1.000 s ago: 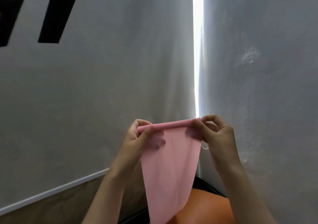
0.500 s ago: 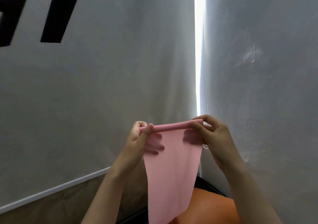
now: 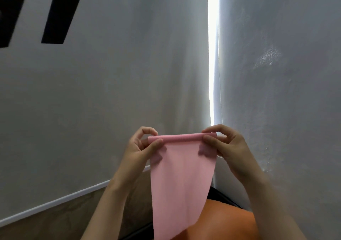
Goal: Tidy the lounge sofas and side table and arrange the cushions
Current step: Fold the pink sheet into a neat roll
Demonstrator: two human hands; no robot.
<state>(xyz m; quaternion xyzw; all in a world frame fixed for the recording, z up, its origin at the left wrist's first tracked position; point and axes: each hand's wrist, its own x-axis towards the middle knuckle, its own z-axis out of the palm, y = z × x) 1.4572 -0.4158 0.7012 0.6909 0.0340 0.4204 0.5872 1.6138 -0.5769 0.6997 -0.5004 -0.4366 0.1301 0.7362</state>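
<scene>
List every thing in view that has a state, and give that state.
Pink cloth: held up, top edge rolled, rest hanging.
Left hand: pinching the roll's left end.
Right hand: pinching the roll's right end.
Orange cushion: below, partly hidden by the cloth.
Blind: lowered, bright gap at its edge.

1. The scene is dim and grey; the only strong light is a narrow vertical gap [image 3: 213,55], blown out to white.
2. The right wall [image 3: 276,96] shows faint shiny patches.
3. Soft dark shadows of the fingers [image 3: 156,144] fall on the pink cloth [image 3: 181,180] near its top.
4. The centre is fairly sharp; the lower corners soften, and straight lines lean from wide-angle bending.
</scene>
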